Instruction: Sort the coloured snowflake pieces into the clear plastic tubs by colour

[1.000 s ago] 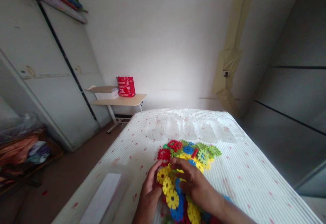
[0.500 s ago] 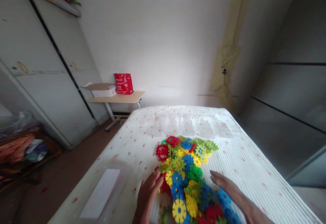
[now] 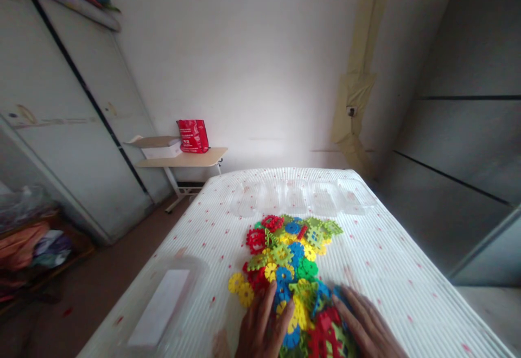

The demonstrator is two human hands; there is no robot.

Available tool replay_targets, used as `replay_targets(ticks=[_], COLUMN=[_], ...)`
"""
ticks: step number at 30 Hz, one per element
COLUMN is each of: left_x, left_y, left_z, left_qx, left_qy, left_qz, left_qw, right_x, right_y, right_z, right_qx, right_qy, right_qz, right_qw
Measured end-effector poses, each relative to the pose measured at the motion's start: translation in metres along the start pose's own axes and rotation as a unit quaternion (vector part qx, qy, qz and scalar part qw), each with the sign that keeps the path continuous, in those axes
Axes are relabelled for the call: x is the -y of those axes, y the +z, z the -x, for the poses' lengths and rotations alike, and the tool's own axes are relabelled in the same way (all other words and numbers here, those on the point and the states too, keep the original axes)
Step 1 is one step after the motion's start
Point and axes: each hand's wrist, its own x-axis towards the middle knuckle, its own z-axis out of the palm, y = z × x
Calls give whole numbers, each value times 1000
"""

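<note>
A heap of plastic interlocking pieces (image 3: 298,249), shaped like flowers, gears and squares in red, yellow, blue and green, lies on the white bed-like surface. At its left side my left hand (image 3: 264,320) rests palm down on the near pieces, fingers spread. Two yellow flower pieces (image 3: 241,288) lie just beyond its fingertips, at the heap's left edge. On the right, my right hand (image 3: 362,314) lies over blue pieces with its fingers stretched out. Several red pieces (image 3: 324,332) show between the two hands. What lies under the palms is hidden.
Several clear plastic trays (image 3: 296,197) stand in a row beyond the heap. To the left is a clear container with a white box (image 3: 160,308) in it. A small table (image 3: 199,157) with a red bag (image 3: 192,136) stands by the far wall.
Both hands have come down onto the near part of the heap, the left moving right and nearer. Yellow flower pieces now show at the heap's left edge. The view has shifted slightly.
</note>
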Motion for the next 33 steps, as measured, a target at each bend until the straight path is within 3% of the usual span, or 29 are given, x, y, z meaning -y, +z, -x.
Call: replay_targets(ticks=[7, 17, 23, 30, 33], left_x=[-16, -45, -56, -49, -41], left_y=[17, 37, 28, 13, 3], left_z=[-20, -49, -69, -76, -73], left_qx=[-8, -50, -88, -148, -135], left_qy=[-9, -137, -182, -168, -174], left_qz=[54, 234, 253, 255, 244], left_qw=[998, 961, 946, 941, 945], right_x=[31, 63, 69, 74, 74], right_y=[7, 2, -19, -31, -31], right_z=[-47, -85, -110, -133, -139], right_qx=[-65, -106, -109, -99, -95], right_qy=[-24, 97, 82, 30, 27], right_qz=[-106, -294, -274, -245, -232], right_qw=[992, 945, 952, 964, 968])
